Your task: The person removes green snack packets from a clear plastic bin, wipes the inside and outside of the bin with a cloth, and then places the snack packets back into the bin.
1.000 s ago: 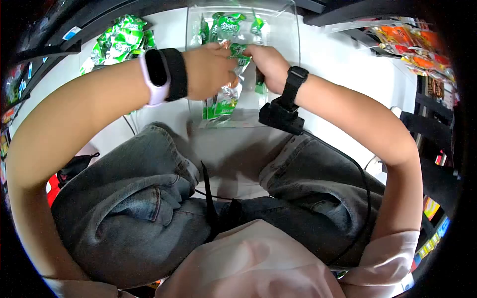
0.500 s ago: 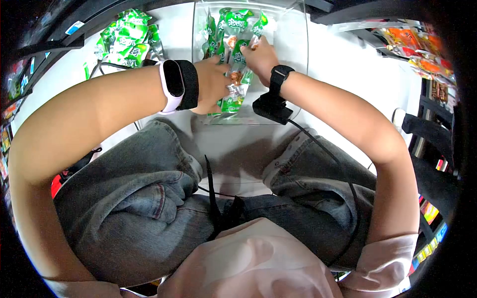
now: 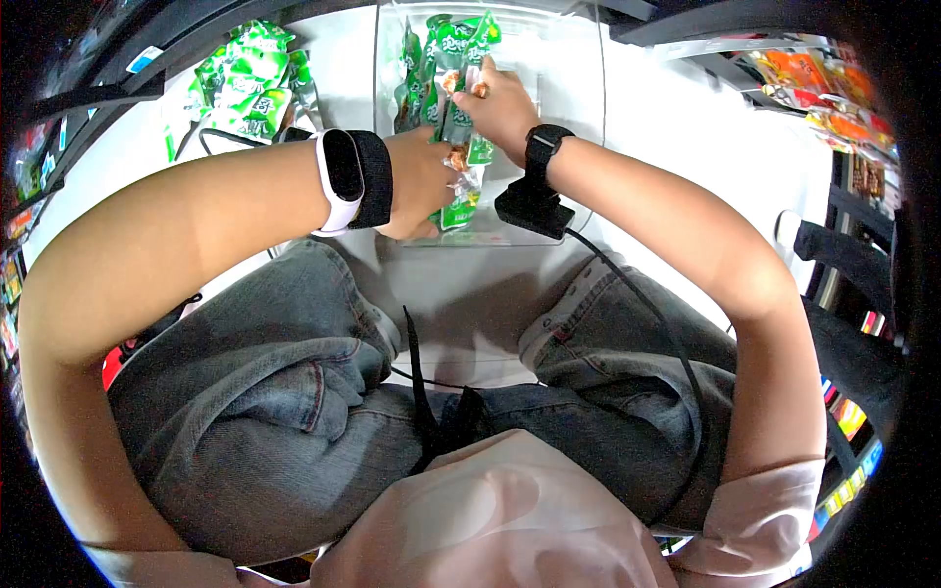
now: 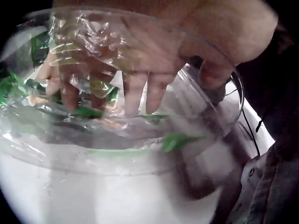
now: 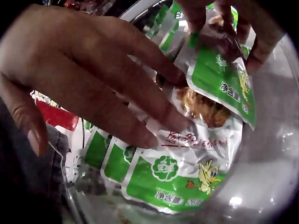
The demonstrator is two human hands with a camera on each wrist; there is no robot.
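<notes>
A clear plastic box [image 3: 549, 220] holds a row of overlapping green-and-white snack packets [image 5: 163, 184] with brown food showing through their windows. My right hand [image 3: 500, 110] pinches one such packet [image 5: 222, 77] between thumb and fingers, laid lengthwise over the others. Across the near packets rests my left hand [image 3: 417, 181], its fingers extended and fingertips touching the top packet in the right wrist view. The left wrist view shows those fingers [image 4: 156, 91] through the box's clear wall.
Left of the box lies a heap of more green packets [image 3: 250, 83] on the white surface, with a black cable by it. Shelves with orange-and-red packages [image 3: 809, 73] stand at the right. Dark shelf edges run along the back. A cable hangs from the right wrist camera [image 3: 534, 211].
My right hand parted from the left and, with a packet in its fingers, moved to the right side, then back left over the row. My left hand settled lower on the near packets.
</notes>
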